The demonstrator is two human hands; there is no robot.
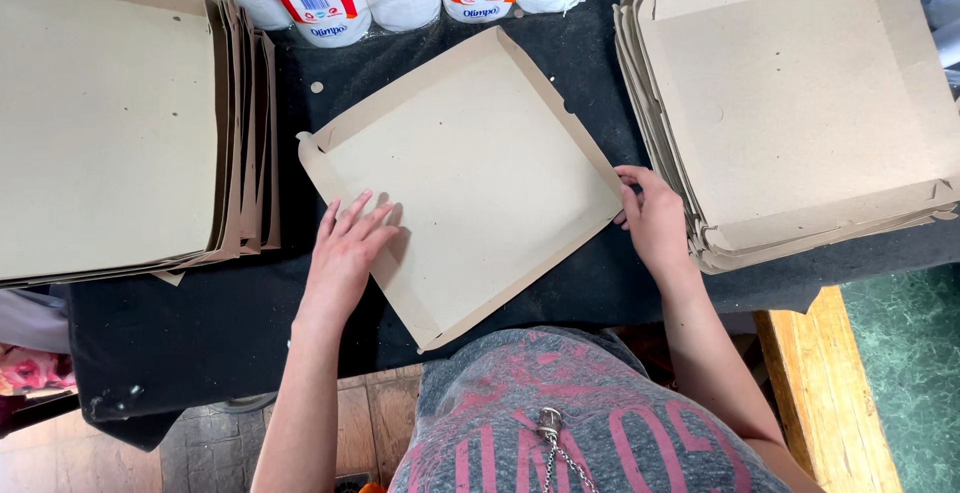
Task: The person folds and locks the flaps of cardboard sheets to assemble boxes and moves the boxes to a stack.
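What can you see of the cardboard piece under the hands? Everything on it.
The cardboard piece is a square sheet of plain grey-brown board, lying rotated on the dark cloth-covered table, between two stacks of similar board. Its edge flaps are partly folded up, forming a shallow tray; the corners are notched. A few small spots mark its surface. The left hand rests flat on its lower left part, fingers spread. The right hand grips its right corner, at the raised edge.
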